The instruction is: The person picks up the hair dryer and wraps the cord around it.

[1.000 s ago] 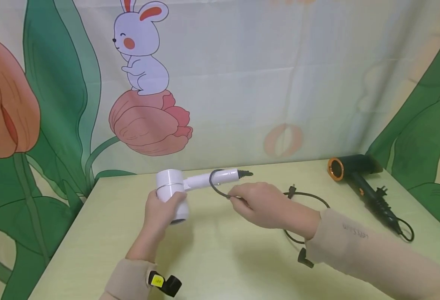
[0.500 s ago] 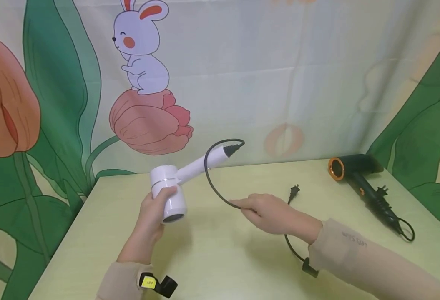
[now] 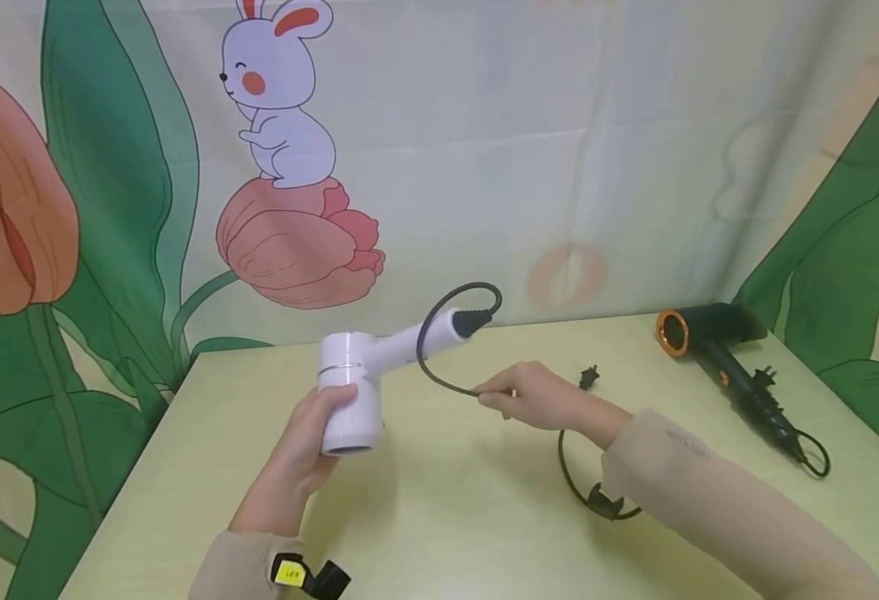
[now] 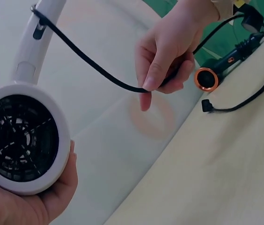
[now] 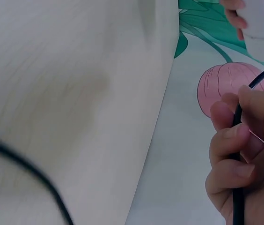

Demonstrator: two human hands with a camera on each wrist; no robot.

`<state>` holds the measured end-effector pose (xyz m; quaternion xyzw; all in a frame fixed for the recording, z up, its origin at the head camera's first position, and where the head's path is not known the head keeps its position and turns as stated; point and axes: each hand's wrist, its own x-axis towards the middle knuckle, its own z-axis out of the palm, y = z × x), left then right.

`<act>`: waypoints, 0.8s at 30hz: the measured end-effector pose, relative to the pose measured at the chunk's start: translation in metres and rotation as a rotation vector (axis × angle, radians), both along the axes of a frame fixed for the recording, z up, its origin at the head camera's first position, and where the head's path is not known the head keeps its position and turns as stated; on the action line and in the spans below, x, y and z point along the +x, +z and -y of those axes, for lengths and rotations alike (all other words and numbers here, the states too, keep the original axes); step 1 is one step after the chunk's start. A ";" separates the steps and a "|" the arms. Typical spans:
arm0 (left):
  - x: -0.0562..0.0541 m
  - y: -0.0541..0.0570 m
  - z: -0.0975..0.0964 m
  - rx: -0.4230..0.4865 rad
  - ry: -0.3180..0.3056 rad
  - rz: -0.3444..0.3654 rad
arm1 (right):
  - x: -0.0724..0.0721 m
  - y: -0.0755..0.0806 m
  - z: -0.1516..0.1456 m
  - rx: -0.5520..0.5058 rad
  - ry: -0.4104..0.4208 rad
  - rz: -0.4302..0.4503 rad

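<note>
My left hand [image 3: 310,437] grips the barrel of a white hair dryer [image 3: 352,408], held above the table with its handle slanting up to the right. In the left wrist view the dryer's dark round grille [image 4: 20,138] faces the camera. A black cord [image 3: 439,377] leaves the handle's end and loops back in front of it. My right hand [image 3: 532,396] pinches this cord between thumb and fingertips; in the right wrist view the cord [image 5: 238,201] runs on through the curled fingers. Beyond the hand, the cord hangs down under the forearm, and its plug [image 3: 589,377] shows behind the wrist.
A dark green hair dryer [image 3: 716,325] with an orange ring lies at the table's back right, its own cord bundled along the handle. Behind the pale table [image 3: 439,517] hangs a printed curtain [image 3: 469,167]. Small black cameras sit on both wrists.
The white dryer's handle has tipped upward and the dryer has shifted slightly right. The cord now arches over the handle's end. The right hand dipped, then rose again, still pinching the cord.
</note>
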<state>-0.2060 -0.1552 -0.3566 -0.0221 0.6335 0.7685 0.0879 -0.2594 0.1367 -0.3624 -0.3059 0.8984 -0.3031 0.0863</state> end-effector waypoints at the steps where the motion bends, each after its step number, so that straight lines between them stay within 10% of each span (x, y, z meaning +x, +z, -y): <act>1: 0.001 0.000 0.000 0.000 -0.018 -0.010 | -0.002 0.000 0.000 -0.005 0.000 0.004; 24: 0.015 -0.006 0.004 -0.166 -0.361 -0.120 | -0.024 0.025 0.001 0.071 -0.133 -0.078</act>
